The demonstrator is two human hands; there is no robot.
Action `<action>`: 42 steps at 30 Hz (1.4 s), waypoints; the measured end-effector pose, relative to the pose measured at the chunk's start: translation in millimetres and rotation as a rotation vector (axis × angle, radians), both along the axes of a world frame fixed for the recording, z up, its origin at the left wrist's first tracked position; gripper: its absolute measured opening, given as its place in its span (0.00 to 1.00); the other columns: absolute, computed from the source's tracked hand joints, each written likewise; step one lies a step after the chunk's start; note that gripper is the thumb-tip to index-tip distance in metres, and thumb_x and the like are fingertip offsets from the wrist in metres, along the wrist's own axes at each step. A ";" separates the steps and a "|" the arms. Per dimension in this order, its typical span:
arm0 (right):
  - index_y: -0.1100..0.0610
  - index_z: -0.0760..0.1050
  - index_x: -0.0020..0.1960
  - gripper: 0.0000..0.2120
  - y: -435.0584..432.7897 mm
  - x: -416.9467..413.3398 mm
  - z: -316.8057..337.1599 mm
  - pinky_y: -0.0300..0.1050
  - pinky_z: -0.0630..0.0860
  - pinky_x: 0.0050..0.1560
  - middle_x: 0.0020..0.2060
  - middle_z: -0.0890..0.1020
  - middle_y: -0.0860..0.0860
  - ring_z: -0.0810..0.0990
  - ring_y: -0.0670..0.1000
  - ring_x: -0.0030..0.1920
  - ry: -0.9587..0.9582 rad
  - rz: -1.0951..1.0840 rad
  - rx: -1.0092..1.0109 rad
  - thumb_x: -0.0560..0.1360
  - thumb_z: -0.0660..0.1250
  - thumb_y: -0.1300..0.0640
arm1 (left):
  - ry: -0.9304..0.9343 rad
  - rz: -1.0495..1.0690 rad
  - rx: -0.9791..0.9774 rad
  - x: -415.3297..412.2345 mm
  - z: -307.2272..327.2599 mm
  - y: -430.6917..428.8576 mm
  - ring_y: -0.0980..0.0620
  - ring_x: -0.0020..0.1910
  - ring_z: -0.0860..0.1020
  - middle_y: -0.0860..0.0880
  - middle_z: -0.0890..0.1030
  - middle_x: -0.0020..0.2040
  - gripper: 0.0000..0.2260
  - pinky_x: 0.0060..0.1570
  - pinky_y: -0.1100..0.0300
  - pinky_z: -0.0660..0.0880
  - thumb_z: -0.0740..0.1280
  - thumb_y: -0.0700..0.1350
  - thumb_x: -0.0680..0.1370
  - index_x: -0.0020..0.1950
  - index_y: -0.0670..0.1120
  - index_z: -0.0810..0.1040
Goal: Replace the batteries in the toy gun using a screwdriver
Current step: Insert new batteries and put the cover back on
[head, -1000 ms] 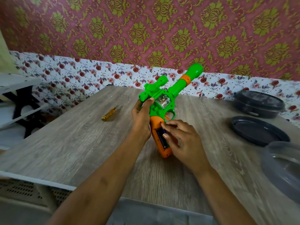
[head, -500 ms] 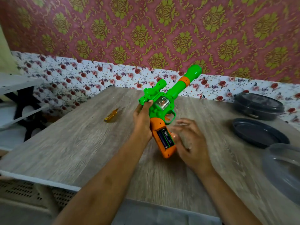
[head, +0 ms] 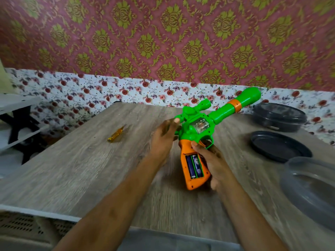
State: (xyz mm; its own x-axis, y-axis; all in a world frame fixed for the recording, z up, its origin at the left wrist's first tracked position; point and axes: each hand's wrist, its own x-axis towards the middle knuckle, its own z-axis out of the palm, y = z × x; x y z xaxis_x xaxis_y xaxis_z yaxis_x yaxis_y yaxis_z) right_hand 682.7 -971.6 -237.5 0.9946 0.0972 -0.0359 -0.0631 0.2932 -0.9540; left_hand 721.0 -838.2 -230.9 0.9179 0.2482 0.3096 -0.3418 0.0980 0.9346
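Observation:
The toy gun (head: 203, 122) is green with an orange grip and points up to the right above the wooden table (head: 81, 169). My right hand (head: 212, 163) grips the orange handle from the right side. The battery compartment in the handle is uncovered and shows two blue batteries (head: 194, 166). My left hand (head: 164, 137) is blurred at the gun's rear; its thumb tip touches the back of the green scope and its fingers look loose. A yellow-handled screwdriver (head: 116, 135) lies on the table to the left, away from both hands.
A dark lidded container (head: 279, 117) stands at the back right, with a dark shallow lid (head: 281, 146) in front of it. A translucent grey bowl (head: 311, 189) sits at the right edge. A white shelf (head: 16, 113) stands left of the table.
My right hand has moved from beside the handle to grip it. The gun has swung right and tilted lower. My left hand has loosened from its grip on the body.

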 end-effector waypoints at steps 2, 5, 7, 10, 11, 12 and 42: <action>0.56 0.77 0.50 0.09 -4.6 4.3 0.1 0.41 0.79 0.29 0.38 0.82 0.52 0.81 0.45 0.29 -0.011 -0.093 0.046 0.70 0.70 0.60 | 0.020 0.108 -0.071 2.7 0.8 10.5 0.51 0.43 0.79 0.46 0.80 0.44 0.10 0.43 0.60 0.76 0.59 0.48 0.81 0.47 0.45 0.76; 0.54 0.76 0.47 0.07 -14.3 11.4 -2.9 0.41 0.80 0.32 0.33 0.84 0.47 0.82 0.43 0.30 -0.059 -0.219 0.180 0.71 0.69 0.63 | 0.022 0.242 -0.134 7.7 -4.6 28.7 0.53 0.41 0.77 0.47 0.79 0.44 0.07 0.36 0.66 0.76 0.60 0.44 0.81 0.51 0.43 0.75; 0.53 0.76 0.46 0.08 -17.1 15.0 -5.6 0.42 0.80 0.35 0.31 0.84 0.44 0.82 0.42 0.31 -0.076 -0.266 0.228 0.71 0.69 0.64 | 0.029 0.308 -0.050 10.6 -12.6 34.0 0.54 0.40 0.77 0.45 0.79 0.44 0.05 0.39 0.63 0.78 0.61 0.40 0.80 0.52 0.43 0.76; 0.53 0.76 0.48 0.10 -19.1 18.3 -10.0 0.43 0.80 0.36 0.33 0.84 0.45 0.82 0.44 0.33 -0.071 -0.283 0.270 0.69 0.70 0.64 | 0.060 0.413 0.307 20.0 -13.6 32.2 0.51 0.45 0.79 0.45 0.82 0.49 0.08 0.48 0.59 0.75 0.63 0.37 0.78 0.52 0.43 0.80; 0.53 0.76 0.50 0.11 -19.6 19.1 -10.9 0.44 0.81 0.36 0.36 0.84 0.47 0.82 0.45 0.34 -0.058 -0.279 0.270 0.69 0.71 0.63 | 0.062 0.421 0.469 25.2 -9.7 30.2 0.50 0.48 0.80 0.46 0.83 0.51 0.08 0.49 0.59 0.74 0.64 0.37 0.77 0.53 0.43 0.81; 0.53 0.76 0.52 0.13 -19.5 19.1 -11.4 0.44 0.81 0.36 0.39 0.84 0.49 0.82 0.46 0.34 -0.042 -0.275 0.255 0.69 0.71 0.62 | 0.060 0.398 0.630 32.0 -5.1 28.4 0.49 0.52 0.80 0.46 0.83 0.53 0.09 0.51 0.60 0.73 0.64 0.38 0.77 0.54 0.43 0.81; 0.57 0.71 0.64 0.32 -19.5 23.8 -16.9 0.51 0.81 0.42 0.49 0.81 0.53 0.82 0.50 0.41 -0.044 -0.107 0.257 0.61 0.73 0.54 | 0.273 -0.193 -0.274 -48.0 9.5 10.2 0.50 0.43 0.78 0.44 0.78 0.49 0.10 0.34 0.64 0.80 0.57 0.35 0.81 0.60 0.44 0.71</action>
